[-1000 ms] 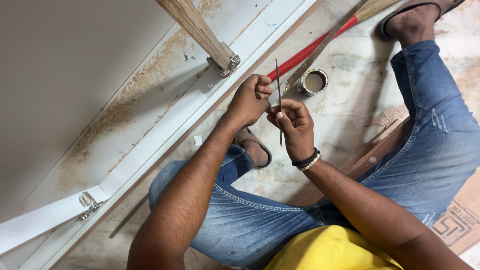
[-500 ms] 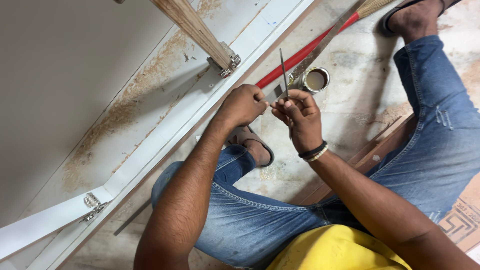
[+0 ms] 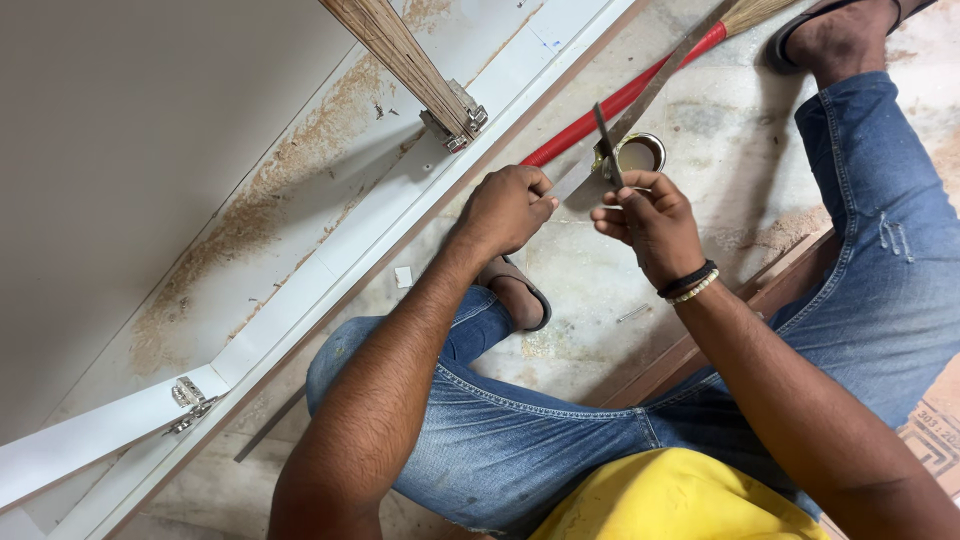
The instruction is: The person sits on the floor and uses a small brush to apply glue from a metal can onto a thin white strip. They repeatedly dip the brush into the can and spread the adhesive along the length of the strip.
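The person is sitting on the floor, the right hand [image 3: 652, 222] pinching a thin dark file [image 3: 606, 140] that is pointing upward. The left hand [image 3: 507, 208] is gripping the near end of a long flat strip [image 3: 640, 105], which is crossing a red broom handle [image 3: 620, 100]. A small open tin [image 3: 638, 154] is sitting just behind the file.

The dusty stone floor [image 3: 720, 170] carries a small open tin [image 3: 640, 153], a red-handled broom [image 3: 620, 100] and perhaps a screw [image 3: 633, 313].

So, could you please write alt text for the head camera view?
Seated on a floor, a person's left hand pinches a long thin strip while the right hand holds a slim dark blade upright, above a small open tin and white cabinet frame.
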